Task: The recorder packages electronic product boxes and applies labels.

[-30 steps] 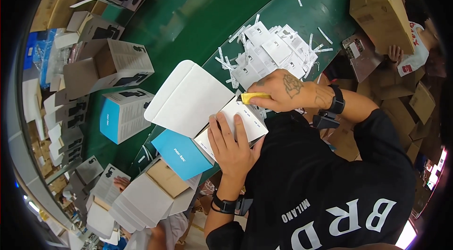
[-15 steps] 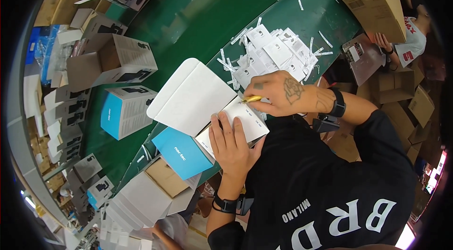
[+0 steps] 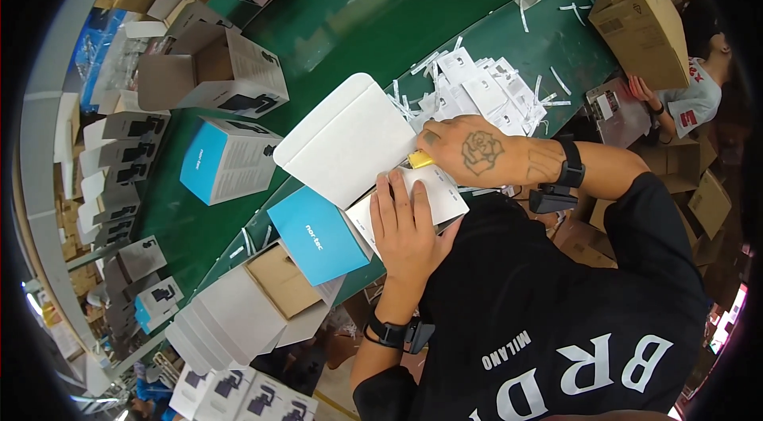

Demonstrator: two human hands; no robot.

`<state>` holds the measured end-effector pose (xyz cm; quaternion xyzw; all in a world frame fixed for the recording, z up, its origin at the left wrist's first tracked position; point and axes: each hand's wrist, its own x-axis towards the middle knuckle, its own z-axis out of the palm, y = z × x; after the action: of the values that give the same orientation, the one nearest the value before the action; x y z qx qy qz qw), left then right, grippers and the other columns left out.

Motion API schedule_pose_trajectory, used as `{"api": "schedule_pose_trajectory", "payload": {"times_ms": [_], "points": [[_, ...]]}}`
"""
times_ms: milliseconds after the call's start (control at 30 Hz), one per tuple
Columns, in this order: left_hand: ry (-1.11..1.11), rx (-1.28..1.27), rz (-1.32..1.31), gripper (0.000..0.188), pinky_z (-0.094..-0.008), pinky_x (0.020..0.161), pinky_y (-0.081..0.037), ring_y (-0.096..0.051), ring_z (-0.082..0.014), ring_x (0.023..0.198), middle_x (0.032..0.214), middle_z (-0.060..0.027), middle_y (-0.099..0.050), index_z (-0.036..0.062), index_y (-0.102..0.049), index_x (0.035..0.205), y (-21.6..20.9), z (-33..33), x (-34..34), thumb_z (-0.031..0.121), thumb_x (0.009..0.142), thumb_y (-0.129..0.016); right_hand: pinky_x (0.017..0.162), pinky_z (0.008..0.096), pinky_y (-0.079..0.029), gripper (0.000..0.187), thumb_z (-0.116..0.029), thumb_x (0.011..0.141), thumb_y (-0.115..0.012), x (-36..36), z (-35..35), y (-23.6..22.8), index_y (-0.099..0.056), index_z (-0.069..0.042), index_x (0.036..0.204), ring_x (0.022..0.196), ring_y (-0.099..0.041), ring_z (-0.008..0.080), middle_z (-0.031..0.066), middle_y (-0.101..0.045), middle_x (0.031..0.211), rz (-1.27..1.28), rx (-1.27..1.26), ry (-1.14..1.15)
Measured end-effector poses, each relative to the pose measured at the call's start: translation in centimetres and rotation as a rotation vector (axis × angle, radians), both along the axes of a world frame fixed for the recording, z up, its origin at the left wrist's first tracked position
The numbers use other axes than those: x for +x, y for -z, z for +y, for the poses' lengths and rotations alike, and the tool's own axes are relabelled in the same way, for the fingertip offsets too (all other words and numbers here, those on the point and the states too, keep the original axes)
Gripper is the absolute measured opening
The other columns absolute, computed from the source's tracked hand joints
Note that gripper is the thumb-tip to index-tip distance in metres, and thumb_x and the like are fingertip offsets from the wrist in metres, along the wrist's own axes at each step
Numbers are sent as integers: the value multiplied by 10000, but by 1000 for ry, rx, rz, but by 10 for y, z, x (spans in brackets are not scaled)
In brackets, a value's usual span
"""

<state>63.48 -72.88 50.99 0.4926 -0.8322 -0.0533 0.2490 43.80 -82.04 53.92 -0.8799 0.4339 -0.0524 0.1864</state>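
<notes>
A white carton (image 3: 439, 192) lies before me, its big white lid flap (image 3: 342, 139) standing up on the far left side. My left hand (image 3: 407, 234) rests flat on the carton's white top panel, fingers stretched out, holding nothing. Pinched in my right hand (image 3: 477, 152) is a small yellow tool (image 3: 420, 160), at the far edge of that panel by the flap's fold. The tool's tip is hidden, and I cannot tell its exact kind. A blue panel (image 3: 319, 238) adjoins the carton on the left; whether it belongs to the same carton is unclear.
Printed leaflets (image 3: 485, 91) and paper strips are heaped beyond my right hand on the green table (image 3: 342, 32). An open carton (image 3: 282, 286) lies at lower left. Further cartons (image 3: 230, 159) stand leftward. At far right, a co-worker's hand (image 3: 642, 90) touches a brown box (image 3: 642, 32).
My right hand and the yellow tool have shifted slightly along the panel's far edge, and the tip is now out of sight. The whole view has shifted a little; my left hand stays on the carton.
</notes>
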Motion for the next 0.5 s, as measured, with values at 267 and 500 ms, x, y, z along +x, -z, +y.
{"api": "schedule_pose_trajectory", "payload": {"times_ms": [267,500], "points": [[-7,-5,8,744,-586,1121,-384,-468,-508,1375,1452,-328,-516,-62,-643,1209,-1,4,1,475,735,-847,698,426,-559,186,-154,898,-693,-14,5,-18,-632,-27,1020,824,-694,352,144,-666,989,-260,32,140],[-10,7,16,734,-582,1141,-367,-444,-504,1401,1477,-337,-487,-64,-639,1225,-3,6,1,446,738,-843,683,436,-562,213,-184,851,-697,-5,-9,-19,-652,-19,977,774,-693,364,138,-681,895,-51,81,19]]}}
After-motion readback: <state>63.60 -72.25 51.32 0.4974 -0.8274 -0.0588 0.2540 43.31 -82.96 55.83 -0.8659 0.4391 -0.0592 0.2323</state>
